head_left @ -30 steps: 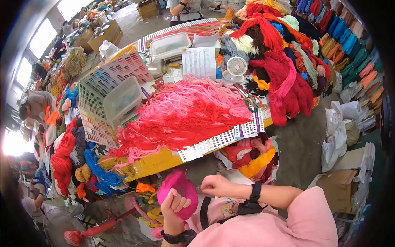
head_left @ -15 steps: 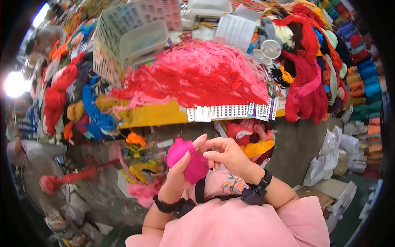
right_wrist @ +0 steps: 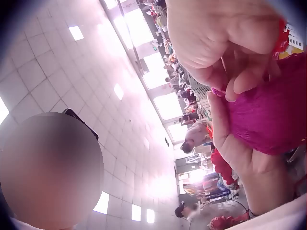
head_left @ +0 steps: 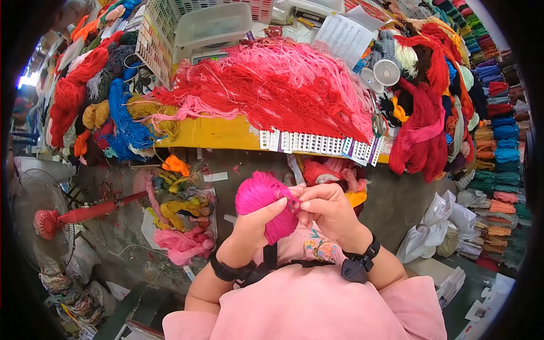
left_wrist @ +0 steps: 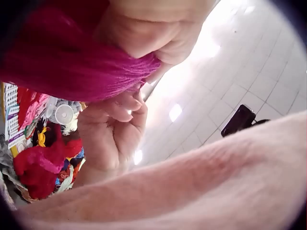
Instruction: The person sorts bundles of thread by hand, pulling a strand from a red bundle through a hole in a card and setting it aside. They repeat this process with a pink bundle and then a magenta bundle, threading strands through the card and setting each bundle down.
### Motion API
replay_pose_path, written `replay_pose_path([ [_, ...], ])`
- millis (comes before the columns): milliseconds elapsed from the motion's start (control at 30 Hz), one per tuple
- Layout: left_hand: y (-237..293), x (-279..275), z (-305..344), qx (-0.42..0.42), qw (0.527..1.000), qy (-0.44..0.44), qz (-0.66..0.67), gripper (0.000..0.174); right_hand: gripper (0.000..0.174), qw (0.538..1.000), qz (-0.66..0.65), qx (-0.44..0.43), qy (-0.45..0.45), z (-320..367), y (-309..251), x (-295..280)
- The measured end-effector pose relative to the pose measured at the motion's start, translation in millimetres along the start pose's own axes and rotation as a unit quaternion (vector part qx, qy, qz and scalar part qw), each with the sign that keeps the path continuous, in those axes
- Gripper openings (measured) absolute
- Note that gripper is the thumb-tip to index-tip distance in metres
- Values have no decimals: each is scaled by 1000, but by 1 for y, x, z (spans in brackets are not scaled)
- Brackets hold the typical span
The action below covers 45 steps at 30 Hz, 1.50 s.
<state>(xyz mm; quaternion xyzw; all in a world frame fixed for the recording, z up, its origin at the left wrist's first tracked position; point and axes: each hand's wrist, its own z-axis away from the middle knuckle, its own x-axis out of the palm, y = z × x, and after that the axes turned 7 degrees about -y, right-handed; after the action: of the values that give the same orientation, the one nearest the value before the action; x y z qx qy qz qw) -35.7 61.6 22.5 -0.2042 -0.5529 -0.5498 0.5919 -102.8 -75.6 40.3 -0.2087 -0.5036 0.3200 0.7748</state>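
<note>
A magenta skein of thread (head_left: 260, 198) is held in front of the chest by my left hand (head_left: 252, 226), its thumb lying across the near side. At the skein's right end, the fingertips of my right hand (head_left: 333, 214) pinch some strands close to the left fingers. In the left wrist view the skein (left_wrist: 72, 72) narrows toward the pinching right hand (left_wrist: 112, 132). From the right wrist, the skein (right_wrist: 268, 112) appears between the right hand (right_wrist: 216, 43) and the left hand (right_wrist: 254, 163).
Ahead stands a yellow-edged table (head_left: 209, 133) with a heap of red and pink thread (head_left: 283, 90) and punched cards (head_left: 306, 141). Crimson skeins (head_left: 416, 127) hang at its right. A red floor fan (head_left: 48, 222) and a pile of loose skeins (head_left: 187, 215) are at lower left.
My right hand, earlier apart from the skein, has come across to it and now pinches strands at its end. The left hand has turned the skein sideways. The head view has tilted down.
</note>
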Motion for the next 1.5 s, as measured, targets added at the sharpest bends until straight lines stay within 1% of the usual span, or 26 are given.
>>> replay_pose_path([
  [133, 4, 0, -1, -32, 998, -10, 55, 28, 7, 1000, -25, 12, 3, 2, -2, 2],
  [167, 1, -2, -2, -35, 998, -10, 55, 28, 8, 1000, 0, 16, -3, 2, -2, 1],
  [233, -5, -6, -4, 9, 999, -38, -33, 27, 8, 999, 24, 19, -8, 2, -1, -1],
  [267, -5, -6, -4, 7, 999, -38, -33, 27, 8, 1000, 22, 17, -12, 2, 0, -2],
  [333, -5, -7, -3, -21, 1000, -8, 18, 26, 8, 1000, 19, 14, -15, 3, 0, -3],
  [400, -7, -10, -3, -23, 999, -8, 28, 26, 9, 1000, -18, 14, -7, 4, -2, -4],
  [467, -8, -10, -4, -24, 999, -9, 38, 25, 9, 1000, -14, 24, -6, 5, -2, -3],
  [533, -8, -9, -5, -28, 995, -53, 80, 24, 9, 999, -12, 34, -5, 6, -3, -2],
  [567, -8, -8, -5, -29, 995, -52, 80, 24, 9, 999, 1, 38, 5, 6, -4, 0],
  [633, -8, -6, -4, -26, 999, -14, 45, 24, 10, 999, 13, 42, 15, 6, -5, 1],
  [700, -10, -7, -4, -32, 999, -1, 43, 24, 9, 990, 130, 44, 12, 7, -5, 1],
  [733, -12, -7, -5, -37, 998, 11, 41, 24, 9, 991, 128, 45, 13, 7, -4, 1],
  [800, -14, -9, -6, -43, 997, 8, 61, 24, 7, 986, 159, 42, 27, 5, -3, 1],
  [833, -15, -10, -6, -46, 996, 5, 80, 23, 7, 986, 157, 43, 28, 6, -1, -2],
  [867, -16, -10, -6, -47, 996, 6, 80, 23, 5, 992, 117, 35, 22, 6, 1, -5],
  [900, -17, -10, -6, -42, 996, 26, 69, 23, 4, 997, 77, 26, 15, 6, 3, -8],
  [933, -18, -10, -7, -37, 997, 45, 57, 23, 4, 997, 76, 26, 16, 6, 3, -9],
  [1000, -18, -4, -7, -28, 997, 50, 50, 22, 4, 999, 28, 29, 23, 7, 4, -10],
  [1033, -19, -2, -7, -17, 997, 56, 43, 22, 4, 999, 27, 29, 24, 8, 4, -11],
  [1100, -21, -4, -8, -19, 998, 44, 47, 22, 4, 999, -23, 22, 16, 8, 3, -11],
  [1167, -22, -4, -9, -21, 998, 32, 50, 22, 4, 1000, -19, 21, 14, 9, 3, -13],
  [1267, -23, -2, -9, -13, 998, 55, 40, 23, 4, 1000, -12, 23, 12, 10, 3, -15],
  [1500, -25, -6, -8, -28, 999, 12, 43, 23, 4, 999, -26, 29, 14, 13, 3, -19],
])
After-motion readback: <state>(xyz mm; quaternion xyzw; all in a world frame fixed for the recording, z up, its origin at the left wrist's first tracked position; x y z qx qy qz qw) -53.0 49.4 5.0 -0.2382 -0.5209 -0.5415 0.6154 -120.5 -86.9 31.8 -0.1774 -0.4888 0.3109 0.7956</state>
